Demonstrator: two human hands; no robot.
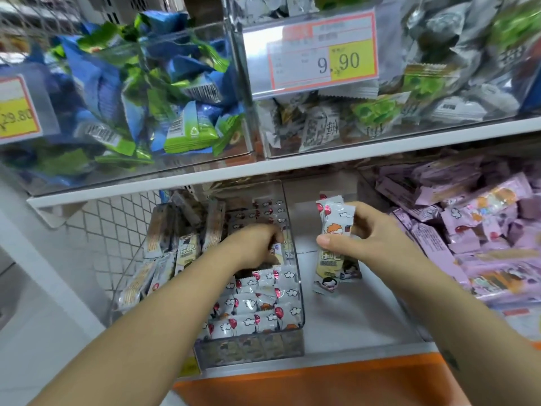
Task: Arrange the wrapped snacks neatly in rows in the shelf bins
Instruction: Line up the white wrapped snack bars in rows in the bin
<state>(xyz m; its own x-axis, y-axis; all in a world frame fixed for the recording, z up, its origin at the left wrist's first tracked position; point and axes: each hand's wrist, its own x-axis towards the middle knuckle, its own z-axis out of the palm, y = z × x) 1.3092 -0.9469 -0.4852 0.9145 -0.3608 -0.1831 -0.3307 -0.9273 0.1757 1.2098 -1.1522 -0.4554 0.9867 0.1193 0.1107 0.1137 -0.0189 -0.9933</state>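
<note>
Gripped upright between thumb and fingers of the right hand (371, 238) is a small bundle of wrapped snacks (336, 221), held just right of the clear bin (248, 351). Inside that bin, the left hand (253, 247) is curled down among the snack rows (257, 307); whether anything is grasped cannot be told. Pink packets (468, 230) are heaped farther right of the bin.

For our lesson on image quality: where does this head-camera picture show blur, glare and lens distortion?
Head view: blur smears the grey packets at top right; glare whitens the clear holder around the price tag; the wide lens slightly bows the shelf edge; the right hand and its snacks are fairly sharp; light is even, shadows soft.
</note>
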